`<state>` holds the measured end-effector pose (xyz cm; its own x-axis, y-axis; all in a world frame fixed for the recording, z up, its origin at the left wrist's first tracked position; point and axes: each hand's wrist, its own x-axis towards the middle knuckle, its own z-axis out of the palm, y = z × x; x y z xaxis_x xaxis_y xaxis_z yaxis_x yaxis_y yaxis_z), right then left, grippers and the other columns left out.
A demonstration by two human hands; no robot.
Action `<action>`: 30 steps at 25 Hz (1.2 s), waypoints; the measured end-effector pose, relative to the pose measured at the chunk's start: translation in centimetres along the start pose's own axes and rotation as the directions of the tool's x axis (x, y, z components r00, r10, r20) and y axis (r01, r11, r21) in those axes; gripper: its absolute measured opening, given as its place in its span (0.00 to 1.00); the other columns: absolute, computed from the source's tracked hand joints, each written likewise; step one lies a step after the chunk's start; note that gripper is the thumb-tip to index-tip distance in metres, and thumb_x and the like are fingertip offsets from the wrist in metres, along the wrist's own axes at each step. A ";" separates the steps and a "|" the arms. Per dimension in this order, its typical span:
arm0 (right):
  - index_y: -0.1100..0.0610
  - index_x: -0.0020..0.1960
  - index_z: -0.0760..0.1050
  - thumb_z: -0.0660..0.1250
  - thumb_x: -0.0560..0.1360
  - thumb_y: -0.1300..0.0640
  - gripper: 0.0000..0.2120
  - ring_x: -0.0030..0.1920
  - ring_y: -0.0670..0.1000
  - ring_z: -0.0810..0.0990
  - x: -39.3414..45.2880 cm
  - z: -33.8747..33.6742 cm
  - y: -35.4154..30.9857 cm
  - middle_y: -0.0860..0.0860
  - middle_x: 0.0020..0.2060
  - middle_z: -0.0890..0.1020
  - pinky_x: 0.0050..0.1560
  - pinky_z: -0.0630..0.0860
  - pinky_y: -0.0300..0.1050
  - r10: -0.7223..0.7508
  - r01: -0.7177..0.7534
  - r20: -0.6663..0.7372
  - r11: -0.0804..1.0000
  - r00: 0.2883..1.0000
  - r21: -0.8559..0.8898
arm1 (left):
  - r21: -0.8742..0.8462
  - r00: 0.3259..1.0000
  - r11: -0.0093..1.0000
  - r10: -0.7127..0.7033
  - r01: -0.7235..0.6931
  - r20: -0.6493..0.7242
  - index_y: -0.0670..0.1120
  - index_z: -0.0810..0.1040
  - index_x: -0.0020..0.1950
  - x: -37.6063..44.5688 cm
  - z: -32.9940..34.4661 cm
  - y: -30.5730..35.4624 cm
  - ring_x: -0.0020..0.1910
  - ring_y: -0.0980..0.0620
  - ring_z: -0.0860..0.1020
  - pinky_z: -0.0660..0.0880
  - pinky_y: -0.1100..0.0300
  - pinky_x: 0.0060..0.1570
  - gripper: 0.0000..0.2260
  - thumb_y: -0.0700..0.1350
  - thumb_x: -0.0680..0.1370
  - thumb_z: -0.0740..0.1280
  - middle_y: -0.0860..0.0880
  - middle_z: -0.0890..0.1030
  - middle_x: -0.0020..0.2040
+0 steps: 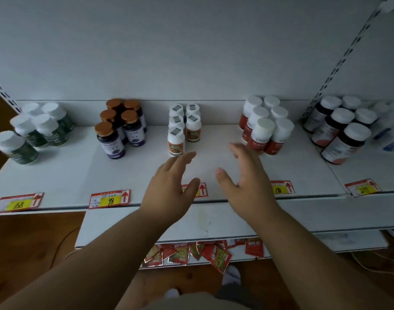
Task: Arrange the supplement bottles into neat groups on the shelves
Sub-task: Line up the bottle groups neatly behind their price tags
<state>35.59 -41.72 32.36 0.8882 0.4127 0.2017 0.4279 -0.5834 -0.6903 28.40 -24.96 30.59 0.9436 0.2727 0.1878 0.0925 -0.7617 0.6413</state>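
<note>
Head view shows both hands, left hand [169, 186] and right hand [247, 175], empty with fingers spread over the shelf [68, 175], near small white-capped bottles [184, 126], probably light, rigid, best gripped around the body.

— What sort of place is this?
— A shop: white slotted-upright shelving [57, 175], supplement bottles [185, 128] grouped by kind.
— Anything else?
— Price tags [110, 199] with red arrows along the shelf edge (one reads 98), above loose red packets [216, 253].
</note>
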 end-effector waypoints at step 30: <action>0.46 0.72 0.65 0.75 0.69 0.57 0.35 0.62 0.44 0.78 18.6 9.5 3.6 0.44 0.61 0.80 0.67 0.73 0.55 0.035 -0.148 0.340 0.939 0.940 0.312 | -0.846 0.819 0.217 -0.452 0.487 0.355 0.50 0.74 0.69 17.0 1.8 -8.1 0.52 0.49 0.83 0.77 0.52 0.52 0.18 0.54 0.83 0.56 0.45 0.82 0.60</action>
<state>52.11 -29.48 26.98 0.7928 0.6053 -0.0714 0.2179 -0.3908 -0.8943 44.28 -15.24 27.27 0.8435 0.3585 -0.4000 0.2105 0.4645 0.8602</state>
